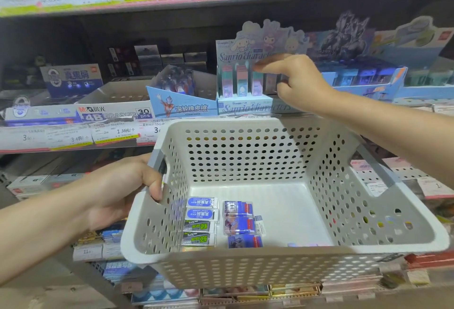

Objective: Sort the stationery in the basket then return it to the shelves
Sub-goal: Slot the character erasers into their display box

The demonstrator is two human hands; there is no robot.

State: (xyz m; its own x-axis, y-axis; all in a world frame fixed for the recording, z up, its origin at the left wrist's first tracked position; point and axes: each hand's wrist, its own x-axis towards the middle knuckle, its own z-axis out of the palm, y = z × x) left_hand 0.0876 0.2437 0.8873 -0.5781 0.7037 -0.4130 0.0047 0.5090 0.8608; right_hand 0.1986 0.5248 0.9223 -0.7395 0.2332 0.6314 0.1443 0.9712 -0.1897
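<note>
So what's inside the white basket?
In the white basket lie little packs: two blue erasers, two dark ones with green print, and three blue picture packs. The front rim hides something pale at the bottom.

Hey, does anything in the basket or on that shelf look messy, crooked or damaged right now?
Nothing stands out as damaged or spilled. The erasers lie in two neat columns on the basket floor, and the left hand grips its handle. The right hand is at the Sanrio box, where the items stand upright.
</note>
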